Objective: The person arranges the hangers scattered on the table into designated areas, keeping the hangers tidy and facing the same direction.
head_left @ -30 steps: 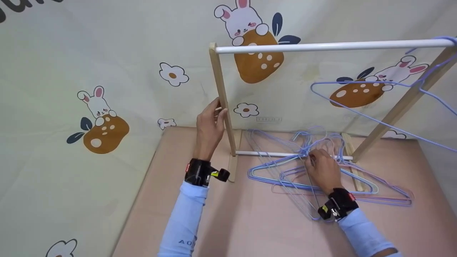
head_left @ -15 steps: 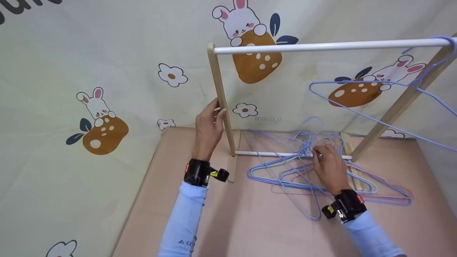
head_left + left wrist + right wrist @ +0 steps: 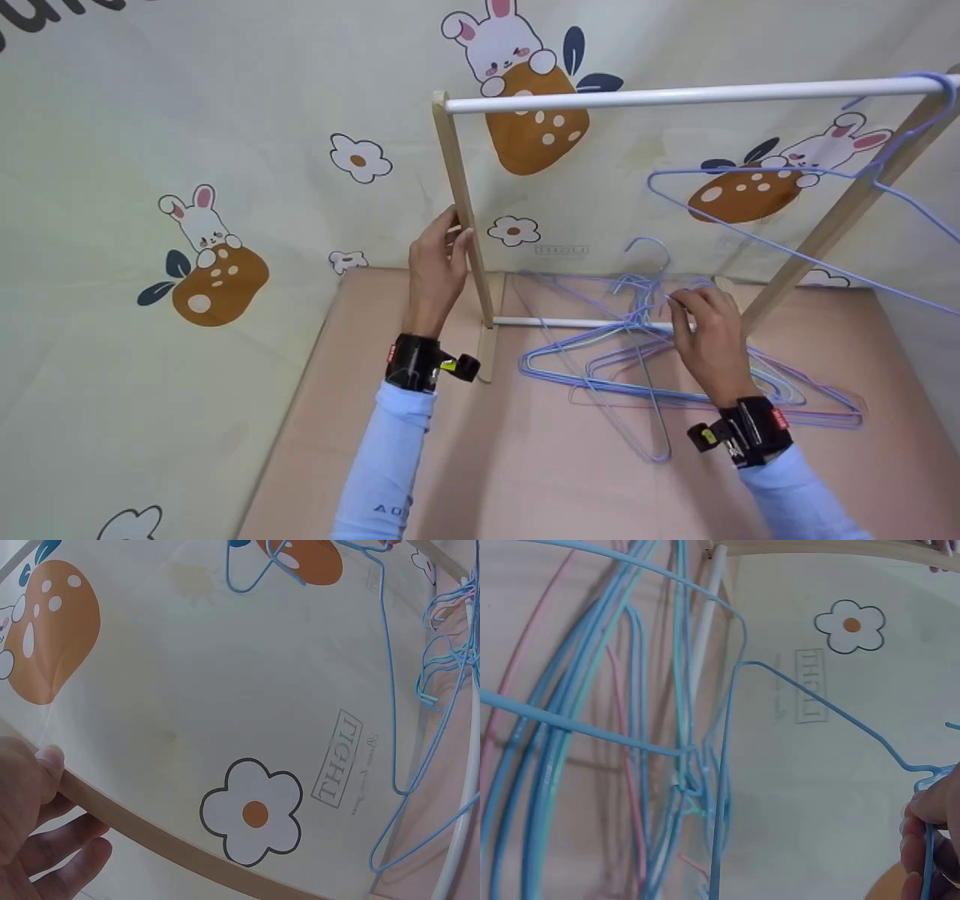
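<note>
My left hand (image 3: 437, 266) grips the left wooden post (image 3: 453, 157) of a small clothes rack, thumb on one side and fingers on the other. Over the right part of the pile, my right hand (image 3: 712, 337) pinches a blue wire clothes hanger (image 3: 840, 711) close to its neck. That hanger's hook stands up above the pile, and its body slants down toward the front. Beneath it several blue, mint and pink hangers (image 3: 600, 384) lie tangled across the rack's lower white rod (image 3: 555, 322).
Another blue hanger (image 3: 750, 171) hangs from the right end of the white top rod (image 3: 675, 96). The right wooden post (image 3: 817, 240) leans behind it. A pale rabbit-print backdrop (image 3: 360, 217) rises behind the pinkish table (image 3: 555, 480).
My right hand has moved right and slightly up with the hanger, whose hook now rises out of the pile. My left hand stays on the post.
</note>
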### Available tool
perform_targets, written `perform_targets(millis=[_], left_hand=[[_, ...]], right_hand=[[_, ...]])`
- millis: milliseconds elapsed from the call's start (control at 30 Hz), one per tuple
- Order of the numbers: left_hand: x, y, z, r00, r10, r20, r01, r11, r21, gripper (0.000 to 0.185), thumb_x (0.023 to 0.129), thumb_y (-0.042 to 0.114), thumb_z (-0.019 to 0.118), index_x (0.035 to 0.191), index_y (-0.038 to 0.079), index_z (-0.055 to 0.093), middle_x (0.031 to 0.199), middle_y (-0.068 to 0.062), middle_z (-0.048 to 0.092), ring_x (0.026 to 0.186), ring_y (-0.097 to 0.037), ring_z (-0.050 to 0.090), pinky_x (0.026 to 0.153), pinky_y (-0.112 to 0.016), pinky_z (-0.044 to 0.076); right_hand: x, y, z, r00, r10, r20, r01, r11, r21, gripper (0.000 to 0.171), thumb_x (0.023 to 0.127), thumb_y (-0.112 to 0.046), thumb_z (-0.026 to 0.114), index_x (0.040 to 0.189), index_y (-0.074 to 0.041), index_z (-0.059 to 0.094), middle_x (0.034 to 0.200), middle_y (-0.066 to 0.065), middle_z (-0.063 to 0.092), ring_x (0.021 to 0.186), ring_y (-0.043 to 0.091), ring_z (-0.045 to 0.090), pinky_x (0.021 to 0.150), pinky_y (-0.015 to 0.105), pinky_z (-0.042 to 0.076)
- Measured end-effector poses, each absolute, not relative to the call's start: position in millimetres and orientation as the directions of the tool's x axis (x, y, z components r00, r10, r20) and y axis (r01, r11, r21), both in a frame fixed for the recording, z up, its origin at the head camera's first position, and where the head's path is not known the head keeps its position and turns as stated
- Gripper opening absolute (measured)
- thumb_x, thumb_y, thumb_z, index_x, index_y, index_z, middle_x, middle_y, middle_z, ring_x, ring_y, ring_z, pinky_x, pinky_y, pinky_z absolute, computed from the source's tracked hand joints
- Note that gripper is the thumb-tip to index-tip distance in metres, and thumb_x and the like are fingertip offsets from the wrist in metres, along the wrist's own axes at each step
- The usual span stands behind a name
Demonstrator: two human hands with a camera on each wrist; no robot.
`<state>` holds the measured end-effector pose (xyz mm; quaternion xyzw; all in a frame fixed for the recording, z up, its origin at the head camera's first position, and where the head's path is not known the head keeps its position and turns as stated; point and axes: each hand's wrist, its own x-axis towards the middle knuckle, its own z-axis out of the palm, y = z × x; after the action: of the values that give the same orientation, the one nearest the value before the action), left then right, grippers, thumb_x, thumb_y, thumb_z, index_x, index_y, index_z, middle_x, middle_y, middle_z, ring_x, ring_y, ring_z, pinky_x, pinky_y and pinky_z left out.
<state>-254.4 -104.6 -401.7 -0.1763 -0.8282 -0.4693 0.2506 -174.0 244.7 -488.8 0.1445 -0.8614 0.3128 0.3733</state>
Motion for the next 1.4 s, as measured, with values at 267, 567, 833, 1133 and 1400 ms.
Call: perform_targets(millis=[267, 567, 833, 1133, 1400], left_hand=[[-254, -105, -401, -0.818, 0.057, 0.572, 0.521, 0.495, 0.696, 0.032, 0.095, 0.011, 0.054, 0.126, 0.003, 0.054, 0.113, -0.01, 0.061, 0.097, -0.012, 0.062, 0.079, -0.02, 0.051], [-253, -104, -401, -0.815, 0.062, 0.577, 0.528, 0.491, 0.693, 0.033, 0.095, 0.01, 0.055, 0.127, 0.003, 0.053, 0.114, -0.009, 0.061, 0.098, -0.009, 0.061, 0.079, -0.019, 0.051], [-253, -105, -402, -0.815, 0.064, 0.576, 0.528, 0.491, 0.693, 0.033, 0.095, 0.01, 0.055, 0.127, 0.003, 0.054, 0.114, -0.008, 0.061, 0.098, -0.009, 0.061, 0.079, -0.019, 0.051], [-254, -104, -401, -0.818, 0.064, 0.572, 0.519, 0.511, 0.685, 0.032, 0.095, 0.01, 0.054, 0.126, 0.003, 0.054, 0.114, -0.009, 0.061, 0.098, -0.011, 0.061, 0.079, -0.019, 0.051], [-253, -105, -400, -0.824, 0.064, 0.563, 0.516, 0.493, 0.7, 0.032, 0.095, 0.01, 0.054, 0.126, 0.003, 0.054, 0.114, -0.009, 0.061, 0.097, -0.012, 0.062, 0.08, -0.023, 0.052]], right_hand=[[-166, 251, -457, -0.642, 0.039, 0.766, -0.46, 0.78, -0.425, 0.011, 0.082, 0.003, 0.064, 0.092, 0.0, 0.069, 0.084, 0.01, 0.057, 0.076, 0.024, 0.052, 0.068, 0.033, 0.039], [-153, 262, -423, -0.596, 0.069, 0.8, -0.45, 0.797, -0.404, 0.017, 0.082, 0.005, 0.061, 0.096, 0.002, 0.07, 0.086, 0.015, 0.057, 0.079, 0.03, 0.053, 0.066, 0.035, 0.037], [-140, 277, -388, -0.572, 0.124, 0.811, -0.383, 0.834, -0.397, 0.016, 0.088, -0.001, 0.059, 0.099, 0.003, 0.07, 0.084, 0.017, 0.056, 0.077, 0.033, 0.051, 0.066, 0.03, 0.032], [-136, 295, -368, -0.578, 0.174, 0.797, -0.271, 0.881, -0.388, 0.019, 0.093, -0.006, 0.055, 0.104, 0.004, 0.067, 0.089, 0.021, 0.054, 0.085, 0.038, 0.05, 0.071, 0.034, 0.033], [-134, 306, -354, -0.553, 0.174, 0.815, -0.248, 0.899, -0.36, 0.021, 0.096, -0.007, 0.051, 0.103, 0.005, 0.067, 0.089, 0.022, 0.053, 0.087, 0.04, 0.05, 0.075, 0.03, 0.034]])
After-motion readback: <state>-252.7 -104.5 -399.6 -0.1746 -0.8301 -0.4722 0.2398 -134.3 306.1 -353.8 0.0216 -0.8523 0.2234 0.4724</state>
